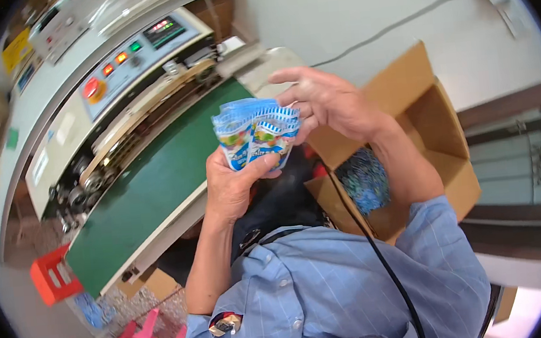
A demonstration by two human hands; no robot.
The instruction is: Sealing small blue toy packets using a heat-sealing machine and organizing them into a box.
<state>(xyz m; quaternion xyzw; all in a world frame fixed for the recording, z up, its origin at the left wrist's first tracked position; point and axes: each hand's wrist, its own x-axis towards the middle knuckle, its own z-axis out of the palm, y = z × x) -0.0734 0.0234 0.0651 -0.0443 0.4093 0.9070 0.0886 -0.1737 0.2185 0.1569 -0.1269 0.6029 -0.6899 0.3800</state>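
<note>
Single wide fisheye view from the wearer's head, facing steeply down, with the hands [228, 189] close by at the frame's centre

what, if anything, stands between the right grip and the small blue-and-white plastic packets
Nothing visible. The right grip is close beside the right edge of the small blue-and-white plastic packets; whether its fingertips touch them is unclear. The left grip holds the packets low, thumb across the front, leaving their upper edges uncovered.

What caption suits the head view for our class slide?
Left hand holds blue packets, right hand alongside, near a green belt.
</note>
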